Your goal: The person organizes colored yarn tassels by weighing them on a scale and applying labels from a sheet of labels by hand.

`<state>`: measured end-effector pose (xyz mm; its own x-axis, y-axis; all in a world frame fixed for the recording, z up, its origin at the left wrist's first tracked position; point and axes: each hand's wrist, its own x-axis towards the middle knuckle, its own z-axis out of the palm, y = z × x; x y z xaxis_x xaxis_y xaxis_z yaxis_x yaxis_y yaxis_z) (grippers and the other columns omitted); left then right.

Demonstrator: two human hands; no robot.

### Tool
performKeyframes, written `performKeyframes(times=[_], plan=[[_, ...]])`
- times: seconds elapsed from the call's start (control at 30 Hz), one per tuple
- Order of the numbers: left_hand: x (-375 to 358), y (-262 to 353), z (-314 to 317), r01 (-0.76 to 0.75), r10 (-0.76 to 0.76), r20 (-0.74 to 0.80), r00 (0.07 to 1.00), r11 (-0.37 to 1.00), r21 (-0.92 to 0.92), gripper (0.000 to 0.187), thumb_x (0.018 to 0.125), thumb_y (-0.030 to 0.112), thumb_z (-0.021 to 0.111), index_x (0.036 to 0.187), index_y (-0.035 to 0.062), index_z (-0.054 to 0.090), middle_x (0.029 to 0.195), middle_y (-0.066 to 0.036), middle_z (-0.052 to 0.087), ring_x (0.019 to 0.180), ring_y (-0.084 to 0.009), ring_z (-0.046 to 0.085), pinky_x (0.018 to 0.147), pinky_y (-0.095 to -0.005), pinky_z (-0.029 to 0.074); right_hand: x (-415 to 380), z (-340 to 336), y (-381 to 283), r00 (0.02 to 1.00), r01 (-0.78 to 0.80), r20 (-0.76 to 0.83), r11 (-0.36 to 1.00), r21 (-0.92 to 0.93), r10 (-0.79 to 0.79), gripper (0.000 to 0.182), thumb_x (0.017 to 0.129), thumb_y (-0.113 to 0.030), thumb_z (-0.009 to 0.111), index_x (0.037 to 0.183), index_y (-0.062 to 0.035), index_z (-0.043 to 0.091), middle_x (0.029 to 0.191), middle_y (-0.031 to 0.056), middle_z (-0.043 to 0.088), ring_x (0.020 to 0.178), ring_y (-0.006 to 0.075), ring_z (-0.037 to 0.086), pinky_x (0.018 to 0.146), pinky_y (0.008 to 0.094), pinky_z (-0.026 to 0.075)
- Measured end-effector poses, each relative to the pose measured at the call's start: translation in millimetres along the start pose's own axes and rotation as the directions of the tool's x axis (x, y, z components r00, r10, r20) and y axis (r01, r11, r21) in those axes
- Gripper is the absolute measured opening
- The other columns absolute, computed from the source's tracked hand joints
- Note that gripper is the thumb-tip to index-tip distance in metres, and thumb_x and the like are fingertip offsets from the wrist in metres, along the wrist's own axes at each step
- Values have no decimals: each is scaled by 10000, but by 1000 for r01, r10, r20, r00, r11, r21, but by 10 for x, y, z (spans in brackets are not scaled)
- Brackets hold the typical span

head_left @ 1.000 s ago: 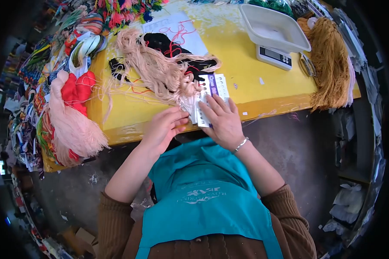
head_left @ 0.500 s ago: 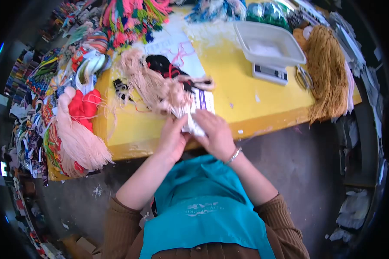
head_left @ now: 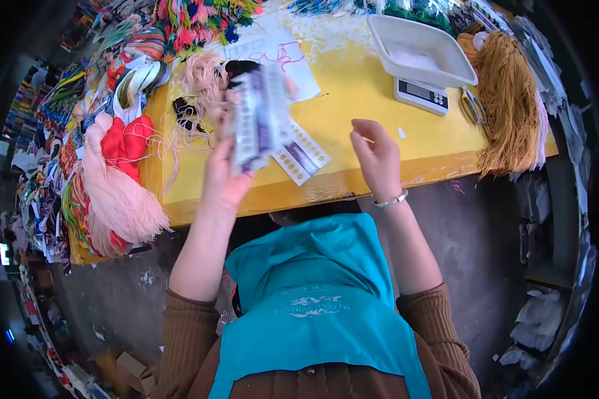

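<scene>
I am watching the left hand point(head_left: 227, 174) holding a bunch of cards point(head_left: 254, 116) above the bench point(head_left: 353, 73), tilted and blurring so much that I am not managing to count them. Its fingers are closing around the lower left part of the bunch, with rows of holes and a purple band showing on the front. A loose card point(head_left: 302, 157) is lying slantwise on the bench between the two hands, just right of the bunch, its own holes and purple band facing up. The right hand point(head_left: 377, 154) is hovering near the bench's front edge, well apart from the bunch; its fingers are curling loosely with a narrow gap at the thumb, and I am seeing nothing held there. A bracelet point(head_left: 393, 199) is circling that wrist. Behind the bunch, beige thread point(head_left: 203, 74) and black thread point(head_left: 241, 67) are lying on the bench, partly hidden, and I am not able to tell whether the bunch is touching them. Farther back, red thread point(head_left: 287, 52) is trailing over a paper point(head_left: 305, 81). To the right, a scale point(head_left: 420, 97) is carrying a white tub point(head_left: 460, 65), with scissors point(head_left: 471, 106) lying between it and a brown hank point(head_left: 511, 100). At the left, a pink hank point(head_left: 123, 196) is hanging over the bench's edge, beside a red hank point(head_left: 128, 147).
</scene>
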<state>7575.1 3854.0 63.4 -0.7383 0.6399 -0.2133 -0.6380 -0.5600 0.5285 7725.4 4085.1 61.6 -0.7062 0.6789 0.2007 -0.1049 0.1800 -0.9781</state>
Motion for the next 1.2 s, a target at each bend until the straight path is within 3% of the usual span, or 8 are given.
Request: performKeyframes(times=[0.17,0.43,0.67,0.77,0.93,1.07,1.17,1.2], plan=[[-92,-48,-72,15,20,-316,949,994,107,285,957,200,471,1181,78,598,1141,-72,667,1033,-228,645,895,-410,514,29,403,94,945,245,327,714,-656,-23,496,821,-388,685,1152,-24,613,1052,189,662,964,323,637,828,414,511],[-304,-175,-95,-106,137,-417,898,990,98,343,988,194,449,1258,-4,520,1208,-112,613,1120,-216,598,972,-357,470,154,816,113,948,81,301,842,-533,100,408,860,-298,589,1124,10,632,876,172,702,847,339,671,783,404,524],[-193,-164,-99,-82,178,-161,971,877,474,326,922,137,581,1208,-18,560,1120,-92,648,1021,-183,634,902,-328,491,368,961,-122,900,59,352,728,-683,257,475,868,-292,635,1174,68,600,959,219,700,856,296,700,741,361,554],[-161,-207,-119,93,14,-248,969,906,413,292,857,91,663,1127,-4,602,1032,-92,677,892,-181,668,753,-327,534,320,956,-38,805,-378,370,881,-284,465,339,845,-252,630,863,86,636,698,143,662,547,197,666,534,297,534],[-92,-270,-151,113,66,-286,956,817,566,303,850,53,648,1145,14,590,1032,-108,676,910,-203,669,764,-342,539,264,906,29,837,-288,366,896,-338,408,375,853,-271,645,1000,74,670,801,110,666,669,160,635,605,283,526],[-150,-100,-145,97,-88,-49,995,965,242,329,888,35,605,1210,-10,554,1129,-126,648,985,-246,661,851,-398,547,295,708,-167,932,-286,192,950,-124,306,499,880,-371,641,1188,21,608,964,84,671,817,140,618,719,274,503],[-200,-166,-139,75,-85,45,995,978,197,335,919,100,605,1233,4,540,1145,-110,645,1014,-232,653,883,-382,537,162,725,-672,564,-701,620,713,10,546,495,912,-316,628,1258,27,538,1058,112,667,909,186,675,786,320,548],[-222,-213,-137,79,-94,74,993,980,184,360,927,116,586,1264,9,516,1172,-122,632,1041,-233,644,905,-384,528,125,805,-542,615,-613,634,790,12,469,400,900,-222,639,1201,34,574,1028,112,684,836,190,688,753,311,559]])
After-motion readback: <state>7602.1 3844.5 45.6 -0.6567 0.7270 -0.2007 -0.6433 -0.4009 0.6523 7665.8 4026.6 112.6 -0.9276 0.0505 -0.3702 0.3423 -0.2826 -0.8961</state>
